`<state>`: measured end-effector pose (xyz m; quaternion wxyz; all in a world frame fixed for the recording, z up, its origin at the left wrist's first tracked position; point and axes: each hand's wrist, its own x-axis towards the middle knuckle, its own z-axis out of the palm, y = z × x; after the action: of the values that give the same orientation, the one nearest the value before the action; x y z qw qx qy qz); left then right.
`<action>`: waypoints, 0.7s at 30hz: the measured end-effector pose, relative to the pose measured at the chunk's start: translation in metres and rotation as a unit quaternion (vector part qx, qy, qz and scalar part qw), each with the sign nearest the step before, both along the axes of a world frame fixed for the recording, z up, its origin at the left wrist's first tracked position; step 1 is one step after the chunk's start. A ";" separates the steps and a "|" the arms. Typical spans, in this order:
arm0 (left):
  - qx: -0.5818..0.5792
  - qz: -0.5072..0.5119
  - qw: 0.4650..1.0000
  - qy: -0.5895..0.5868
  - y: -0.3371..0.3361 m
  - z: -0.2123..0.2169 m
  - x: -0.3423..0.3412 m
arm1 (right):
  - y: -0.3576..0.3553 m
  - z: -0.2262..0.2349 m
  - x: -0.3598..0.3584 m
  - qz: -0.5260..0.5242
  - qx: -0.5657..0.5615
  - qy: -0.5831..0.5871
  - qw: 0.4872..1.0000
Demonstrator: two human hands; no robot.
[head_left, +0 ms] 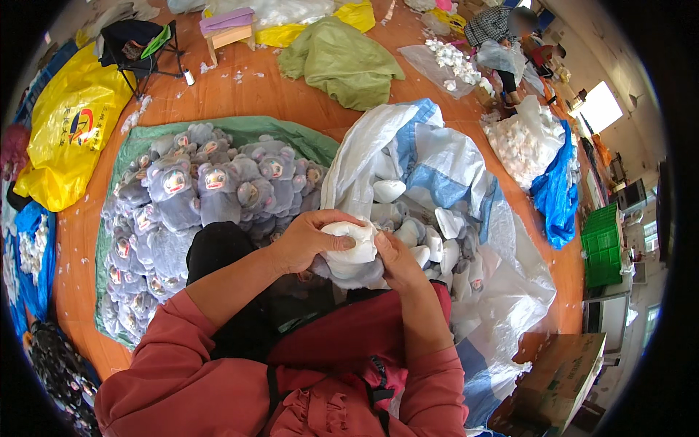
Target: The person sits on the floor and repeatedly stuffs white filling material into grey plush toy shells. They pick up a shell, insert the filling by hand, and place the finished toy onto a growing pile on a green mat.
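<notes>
Above my lap, both hands grip one grey plush piece (352,247) with a smooth white side facing up. My left hand (309,239) wraps its left side, thumb pressed on the white part. On the opposite edge, the thumb of my right hand (397,256) pinches the white rim; its other fingers are partly hidden. To my left, a heap of grey plush dolls (218,193) with printed faces lies on a green sheet (284,131). At my right, an open white and blue woven sack (502,240) holds many grey and white plush pieces (435,244).
A yellow bag (69,138) and a folding chair (138,47) are at far left. Beyond the heap lie an olive cloth (338,62) and a small wooden stool (229,36). A carton (557,379) and green crate (602,244) stand right. Another person (495,29) sits at the back right.
</notes>
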<state>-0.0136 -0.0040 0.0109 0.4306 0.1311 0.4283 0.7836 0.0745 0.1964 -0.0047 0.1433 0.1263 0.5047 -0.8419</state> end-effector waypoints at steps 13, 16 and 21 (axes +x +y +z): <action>-0.055 -0.039 0.992 0.102 -0.006 -0.017 -0.007 | -0.011 0.017 0.005 0.037 0.053 0.025 0.998; -0.095 -0.046 0.978 0.181 -0.007 -0.013 -0.006 | -0.013 0.021 0.005 0.028 0.092 0.041 0.995; 0.023 -0.092 0.993 0.066 -0.011 0.001 -0.007 | -0.013 0.013 0.005 -0.009 0.163 0.105 0.981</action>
<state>-0.0203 -0.0155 0.0123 0.4685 0.2313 0.4239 0.7398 0.0799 0.1837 0.0082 0.0597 0.0629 0.6463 -0.7581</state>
